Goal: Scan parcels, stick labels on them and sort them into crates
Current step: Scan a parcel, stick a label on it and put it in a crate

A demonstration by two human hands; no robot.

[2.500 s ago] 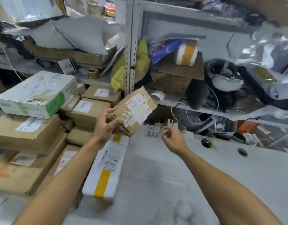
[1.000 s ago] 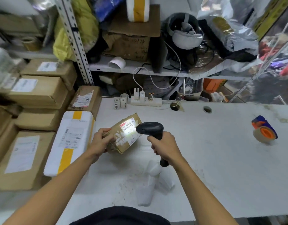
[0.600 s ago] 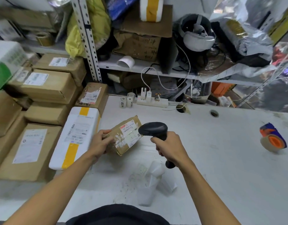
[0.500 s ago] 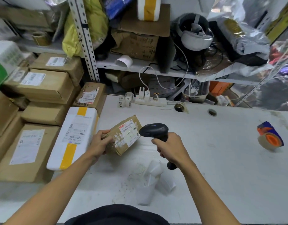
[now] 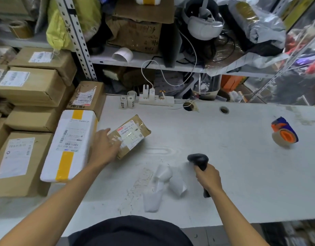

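Parcel (image 5: 131,137) lies flat on the table (image 5: 224,157), long axis running away to the right, under the flat, open left hand (image 5: 104,148), well apart from the right hand (image 5: 209,178) clamped round the scanner (image 5: 198,159).

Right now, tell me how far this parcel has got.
Done, it seems: the small brown parcel lies on the table, scanner lowered away from it in the right hand. In hand: the left hand rests on it. Left: sticking a label, then crating; no crate shows.
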